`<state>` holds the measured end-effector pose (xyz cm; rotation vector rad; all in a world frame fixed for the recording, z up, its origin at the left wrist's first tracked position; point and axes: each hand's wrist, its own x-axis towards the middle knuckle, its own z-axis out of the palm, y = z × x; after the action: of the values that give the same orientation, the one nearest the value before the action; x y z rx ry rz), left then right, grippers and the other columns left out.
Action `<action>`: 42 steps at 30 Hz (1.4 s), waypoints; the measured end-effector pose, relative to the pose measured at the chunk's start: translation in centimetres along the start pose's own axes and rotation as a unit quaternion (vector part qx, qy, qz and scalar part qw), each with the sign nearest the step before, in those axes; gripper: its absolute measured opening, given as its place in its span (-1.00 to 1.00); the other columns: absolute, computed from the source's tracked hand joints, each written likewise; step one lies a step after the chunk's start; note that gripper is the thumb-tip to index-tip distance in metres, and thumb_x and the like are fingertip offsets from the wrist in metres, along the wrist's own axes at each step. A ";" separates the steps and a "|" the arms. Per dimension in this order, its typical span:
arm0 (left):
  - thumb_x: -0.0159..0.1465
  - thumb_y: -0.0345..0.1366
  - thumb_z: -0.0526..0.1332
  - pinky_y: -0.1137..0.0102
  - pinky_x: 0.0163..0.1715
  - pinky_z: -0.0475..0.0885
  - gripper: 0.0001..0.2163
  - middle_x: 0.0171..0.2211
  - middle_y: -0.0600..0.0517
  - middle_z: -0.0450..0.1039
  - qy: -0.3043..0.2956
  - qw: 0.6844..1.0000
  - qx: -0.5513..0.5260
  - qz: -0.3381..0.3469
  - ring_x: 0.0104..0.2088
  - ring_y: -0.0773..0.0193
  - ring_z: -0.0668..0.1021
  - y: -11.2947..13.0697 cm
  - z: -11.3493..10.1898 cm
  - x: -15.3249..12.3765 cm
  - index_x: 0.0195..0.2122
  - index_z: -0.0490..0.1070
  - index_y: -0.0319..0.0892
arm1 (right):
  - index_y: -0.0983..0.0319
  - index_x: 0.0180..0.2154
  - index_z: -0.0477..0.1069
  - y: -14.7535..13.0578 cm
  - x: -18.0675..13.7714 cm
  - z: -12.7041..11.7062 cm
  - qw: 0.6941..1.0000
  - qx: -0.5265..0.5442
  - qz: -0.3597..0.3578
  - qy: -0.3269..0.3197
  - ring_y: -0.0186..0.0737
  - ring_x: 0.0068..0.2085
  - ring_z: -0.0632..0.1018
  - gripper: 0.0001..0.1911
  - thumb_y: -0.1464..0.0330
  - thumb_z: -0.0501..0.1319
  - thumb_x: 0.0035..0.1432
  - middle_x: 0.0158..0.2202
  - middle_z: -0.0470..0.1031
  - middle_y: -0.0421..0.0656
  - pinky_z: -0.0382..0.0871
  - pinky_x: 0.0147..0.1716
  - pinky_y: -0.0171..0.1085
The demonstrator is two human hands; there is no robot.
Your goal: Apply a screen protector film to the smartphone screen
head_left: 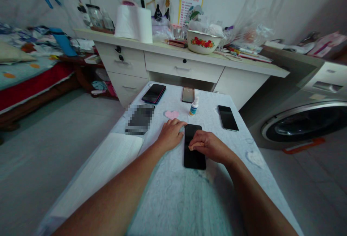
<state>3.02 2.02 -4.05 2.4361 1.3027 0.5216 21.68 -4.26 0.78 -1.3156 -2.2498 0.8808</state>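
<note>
A black smartphone [194,161] lies face up on the cloth-covered table, in front of me. My right hand [210,145] is closed round a small orange-tan cloth [195,146] and presses it on the phone's dark screen. At the phone's upper left corner rests my left hand [171,134], its fingers stretched out and the fingertips touching the edge. Just beyond the phone stands a small white spray bottle [194,106] with a blue and yellow label.
More phones lie around: a dark one [228,118] at right, a stacked pair [154,93] at far left, a blurred-out one [140,119] nearer, and a brownish one [188,94] at the back. White drawers [184,66] stand behind, a washing machine [306,95] at right.
</note>
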 end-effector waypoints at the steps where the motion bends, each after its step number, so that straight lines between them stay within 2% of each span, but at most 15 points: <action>1: 0.24 -0.34 0.12 0.19 0.00 0.29 -0.62 -0.01 -0.02 0.37 0.001 1.000 0.000 0.001 0.01 0.08 0.37 0.0 0.0 0.0 0.10 0.33 -0.04 | 0.23 -0.35 0.58 0.4 0.1 0.1 1.000 -0.014 0.004 0.025 -0.32 -0.29 0.51 -0.79 0.56 0.18 0.13 -0.34 0.49 -0.17 0.37 -0.22 -0.33; 6: 0.24 -0.32 0.13 0.19 0.01 0.28 -0.62 -0.01 -0.02 0.37 0.000 1.000 -0.001 0.001 0.01 0.08 0.37 -0.1 0.1 0.0 0.10 0.33 -0.03 | 0.23 -0.29 0.57 2.2 0.7 0.5 0.990 -0.059 0.038 0.122 -0.30 -0.27 0.50 -0.82 0.50 0.19 0.16 -0.29 0.48 -0.14 0.35 -0.21 -0.31; 12: 0.24 -0.32 0.13 0.19 0.02 0.28 -0.62 -0.01 -0.02 0.37 -0.003 1.000 -0.002 0.001 0.01 0.09 0.37 0.1 -0.1 0.0 0.10 0.33 -0.04 | 0.23 -0.24 0.57 3.4 1.6 1.0 0.965 -0.116 0.098 0.215 -0.27 -0.26 0.49 -0.81 0.45 0.16 0.20 -0.29 0.45 -0.14 0.34 -0.19 -0.31; 19: 0.24 -0.32 0.13 0.21 0.03 0.27 -0.63 -0.01 -0.02 0.37 -0.005 1.000 -0.002 -0.002 0.02 0.08 0.37 0.0 0.0 0.0 0.09 0.33 -0.03 | 0.23 -0.26 0.57 3.9 1.9 0.9 0.950 -0.137 0.131 0.250 -0.26 -0.24 0.49 -0.81 0.43 0.16 0.21 -0.28 0.46 -0.13 0.32 -0.17 -0.31; 22: 0.24 -0.31 0.13 0.20 0.03 0.27 -0.62 0.01 -0.03 0.36 0.003 1.000 0.000 0.000 0.02 0.08 0.37 0.0 0.0 0.0 0.11 0.31 -0.05 | 0.23 -0.28 0.57 3.6 1.4 0.5 0.958 -0.124 0.124 0.225 -0.26 -0.26 0.50 -0.82 0.45 0.17 0.19 -0.30 0.47 -0.14 0.32 -0.19 -0.30; 28: 0.26 -0.28 0.11 0.20 0.03 0.28 -0.64 0.02 -0.04 0.36 -0.008 1.000 0.000 -0.010 0.03 0.08 0.36 0.3 -0.2 0.0 0.11 0.32 -0.05 | 0.21 -0.30 0.56 3.0 0.1 -0.3 0.988 -0.050 0.066 0.127 -0.29 -0.27 0.51 -0.82 0.49 0.19 0.13 -0.32 0.48 -0.16 0.34 -0.22 -0.32; 33: 0.27 -0.28 0.10 0.19 0.02 0.28 -0.65 0.02 -0.04 0.37 -0.009 1.000 0.001 -0.012 0.02 0.08 0.37 0.4 -0.3 0.0 0.10 0.33 -0.05 | 0.20 -0.35 0.56 1.9 -0.6 -0.9 0.997 -0.023 0.053 0.053 -0.28 -0.29 0.51 -0.84 0.50 0.21 0.09 -0.34 0.49 -0.18 0.37 -0.22 -0.29; 39: 0.28 -0.24 0.12 0.20 0.00 0.29 -0.66 0.01 -0.03 0.38 -0.006 1.000 0.003 -0.008 0.02 0.07 0.38 0.4 -0.4 0.0 0.08 0.34 -0.07 | 0.21 -0.35 0.55 0.9 -1.3 -1.1 0.988 0.126 0.062 -0.067 -0.32 -0.34 0.54 -0.90 0.42 0.24 0.10 -0.30 0.46 -0.18 0.42 -0.29 -0.33; 42: 0.28 -0.22 0.13 0.20 0.00 0.29 -0.66 0.00 -0.03 0.37 -0.007 1.000 -0.001 -0.010 0.01 0.07 0.38 0.5 -0.5 -0.1 0.08 0.34 -0.07 | 0.21 -0.37 0.57 0.6 -1.6 -1.1 0.984 0.133 0.056 -0.108 -0.34 -0.35 0.53 -0.91 0.41 0.26 0.09 -0.33 0.44 -0.20 0.41 -0.30 -0.35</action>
<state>3.13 1.75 -3.43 2.4182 1.3196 0.4999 23.47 -5.07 1.14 -1.2847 -2.1317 1.3724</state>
